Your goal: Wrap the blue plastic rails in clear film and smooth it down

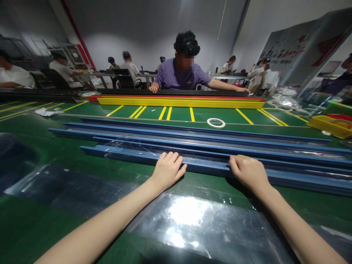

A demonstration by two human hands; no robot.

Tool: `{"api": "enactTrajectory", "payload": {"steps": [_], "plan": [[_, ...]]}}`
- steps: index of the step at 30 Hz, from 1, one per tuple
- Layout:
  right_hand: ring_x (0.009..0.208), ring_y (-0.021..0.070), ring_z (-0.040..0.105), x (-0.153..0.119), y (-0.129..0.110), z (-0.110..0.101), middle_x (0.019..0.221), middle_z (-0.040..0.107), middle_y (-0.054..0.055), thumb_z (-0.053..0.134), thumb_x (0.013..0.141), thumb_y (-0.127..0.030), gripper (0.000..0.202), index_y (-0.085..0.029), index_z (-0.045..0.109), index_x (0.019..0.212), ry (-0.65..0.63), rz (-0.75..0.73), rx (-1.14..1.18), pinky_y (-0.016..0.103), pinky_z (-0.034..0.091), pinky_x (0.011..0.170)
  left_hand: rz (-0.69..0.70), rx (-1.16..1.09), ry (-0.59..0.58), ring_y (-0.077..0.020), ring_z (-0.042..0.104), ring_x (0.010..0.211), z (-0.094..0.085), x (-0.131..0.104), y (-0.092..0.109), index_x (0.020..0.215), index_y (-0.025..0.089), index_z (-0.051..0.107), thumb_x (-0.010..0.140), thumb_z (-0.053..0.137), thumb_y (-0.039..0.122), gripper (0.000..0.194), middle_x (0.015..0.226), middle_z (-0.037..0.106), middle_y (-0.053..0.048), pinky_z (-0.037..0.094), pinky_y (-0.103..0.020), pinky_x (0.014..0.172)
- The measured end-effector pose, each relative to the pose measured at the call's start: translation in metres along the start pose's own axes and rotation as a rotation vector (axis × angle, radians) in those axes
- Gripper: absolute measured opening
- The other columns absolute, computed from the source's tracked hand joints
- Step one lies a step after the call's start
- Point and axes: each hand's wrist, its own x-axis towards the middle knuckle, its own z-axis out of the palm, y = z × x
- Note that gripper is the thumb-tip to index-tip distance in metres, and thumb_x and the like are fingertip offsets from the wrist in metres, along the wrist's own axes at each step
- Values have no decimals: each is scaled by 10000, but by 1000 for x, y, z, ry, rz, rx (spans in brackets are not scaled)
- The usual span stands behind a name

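Long blue channel profiles lie side by side across the green table. My left hand [169, 169] curls its fingers over the front edge of the nearest blue profile [206, 167], thumb out to the right. Farther right, my right hand [249, 171] is closed at the edge of that same profile, its fingertips partly hidden. Thin clear film [123, 145] covers part of the profiles toward their left end. Under my forearms a flat clear plastic sleeve [220, 227] lies on the table, shining with reflected light.
Across the table, a person in a purple shirt [184, 75] has both hands on black profiles behind yellow [178, 102] and red ones. A white tape ring [216, 123] lies mid-table. Yellow bins [330, 126] and crumpled plastic [287, 99] are at right. Other people sit behind.
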Motion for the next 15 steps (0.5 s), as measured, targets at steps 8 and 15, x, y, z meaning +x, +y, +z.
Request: {"api": "enactTrajectory", "payload": {"steps": [8, 15], "plan": [[538, 127, 525, 0, 0, -1, 604, 598, 39, 285, 827, -332, 422, -174, 570, 560, -7, 10, -4, 236, 227, 475, 7, 23, 5, -177, 457, 700, 0, 1, 0, 727, 166, 537, 856, 358, 328, 274, 704, 534, -41, 283, -307, 621], [543, 130, 527, 0, -1, -3, 615, 602, 40, 275, 834, -331, 430, -177, 572, 563, -20, 5, -4, 243, 236, 481, 1, 31, -7, -182, 457, 702, 0, 1, 1, 713, 168, 533, 854, 358, 328, 276, 701, 532, -46, 288, -310, 624]]}}
